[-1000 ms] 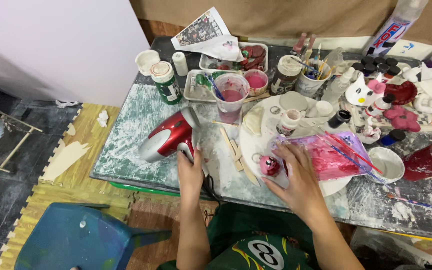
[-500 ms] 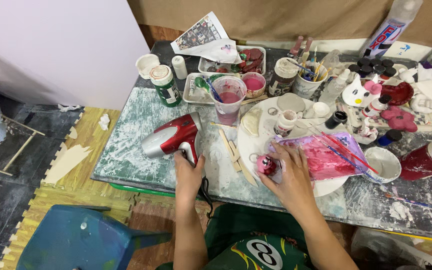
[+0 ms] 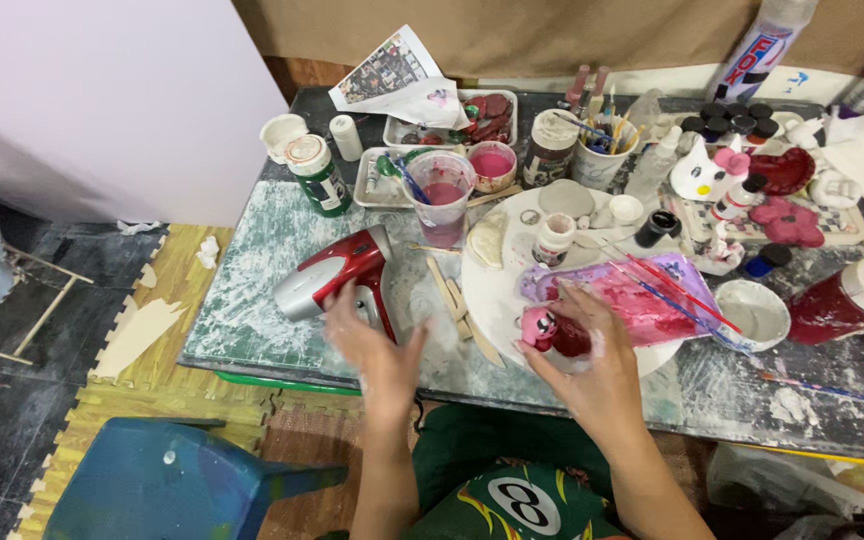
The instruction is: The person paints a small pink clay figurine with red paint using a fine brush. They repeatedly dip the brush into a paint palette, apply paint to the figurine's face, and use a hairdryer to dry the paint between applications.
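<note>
left hand lifted off hairdryer; cup holds pink water.

Both forearms are bare and sleeveless, and the lap shows dark green clothing printed with a black-and-white billiard ball and yellow streaks.

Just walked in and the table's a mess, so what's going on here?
A person sits at a paint-smeared table. Their right hand holds a small red painted figure over a white plate. Their left hand is open by the handle of a red hair dryer lying on the table.
</note>
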